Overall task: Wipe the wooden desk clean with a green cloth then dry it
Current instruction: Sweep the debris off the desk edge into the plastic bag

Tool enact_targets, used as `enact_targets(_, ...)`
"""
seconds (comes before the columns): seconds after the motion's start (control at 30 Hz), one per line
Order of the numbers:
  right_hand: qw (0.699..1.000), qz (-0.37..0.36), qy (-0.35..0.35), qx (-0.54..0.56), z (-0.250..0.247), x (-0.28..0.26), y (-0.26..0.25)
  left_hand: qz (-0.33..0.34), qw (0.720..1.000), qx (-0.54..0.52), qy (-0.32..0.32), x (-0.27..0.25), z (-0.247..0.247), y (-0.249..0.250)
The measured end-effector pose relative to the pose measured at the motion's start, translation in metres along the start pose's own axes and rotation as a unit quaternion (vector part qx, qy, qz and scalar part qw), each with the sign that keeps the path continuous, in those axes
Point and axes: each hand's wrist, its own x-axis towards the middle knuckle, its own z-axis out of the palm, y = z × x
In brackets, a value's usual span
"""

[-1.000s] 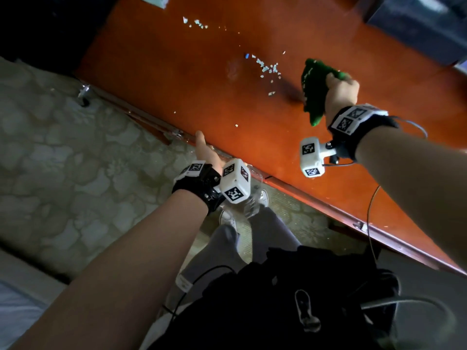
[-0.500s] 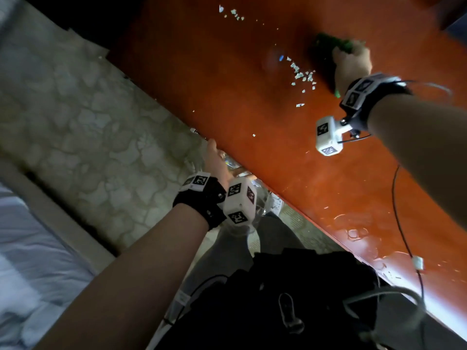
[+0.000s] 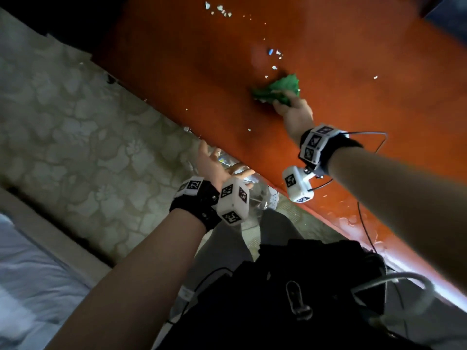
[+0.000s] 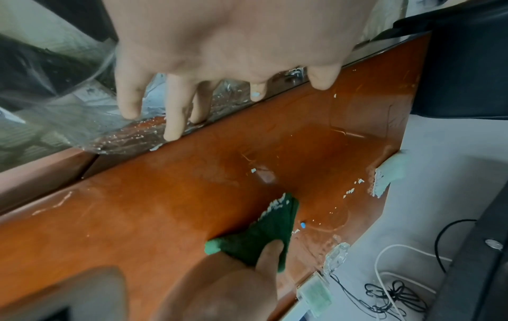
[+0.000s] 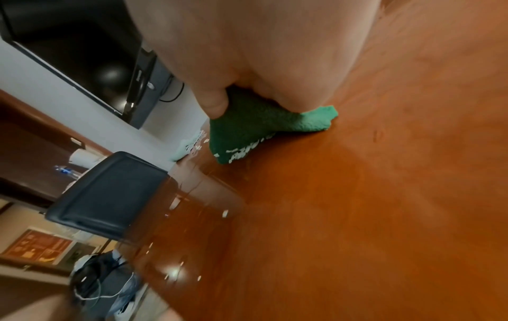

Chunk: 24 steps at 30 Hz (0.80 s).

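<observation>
Item 1: right hand (image 3: 294, 114), fingers and thumb clamped on the green cloth (image 3: 276, 89), which lay bunched and pressed flat against the wooden desk (image 3: 177, 59) near the middle of its top. White crumbs clung along the cloth's leading edge in both wrist views.

Item 2: left hand (image 3: 214, 165), fingers spread apart and nearly straight, at the desk's near edge, tips resting on a clear plastic bag (image 4: 68, 121) held against that edge.

Item 3: scattered white scraps (image 3: 218, 8) lay on the desk beyond and beside the cloth, with 1 small blue fragment (image 3: 271, 51) among them.

Item 4: wet patches (image 3: 351, 221) glistened on the desk near the right forearm.

Item 5: pale green cloth (image 4: 387, 176) at the desk's far edge.
</observation>
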Motion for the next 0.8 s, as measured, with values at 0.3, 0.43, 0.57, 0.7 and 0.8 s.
enact_targets(0.3,0.997,0.026,-0.066,0.025,0.065,-0.086,0.024,-0.029,0.995,0.035,-0.086,-0.009,-0.017,-0.002)
enact_targets(0.43,0.997,0.034,-0.068,0.033,0.079,-0.111,0.024,-0.024,0.996,0.034,-0.084,-0.011,-0.019,-0.002)
enact_targets(0.57,0.993,0.062,-0.03,0.099,0.079,-0.114,0.018,0.01,0.997,0.016,-0.074,-0.011,-0.02,0.002)
enact_targets(0.7,0.987,0.087,0.004,0.132,0.068,-0.112,0.01,-0.021,0.995,0.037,-0.092,-0.01,-0.023,0.005)
enact_targets(0.8,0.979,0.1,0.033,0.176,0.061,-0.11,0.001,-0.032,0.995,0.048,-0.085,-0.009,-0.022,0.01)
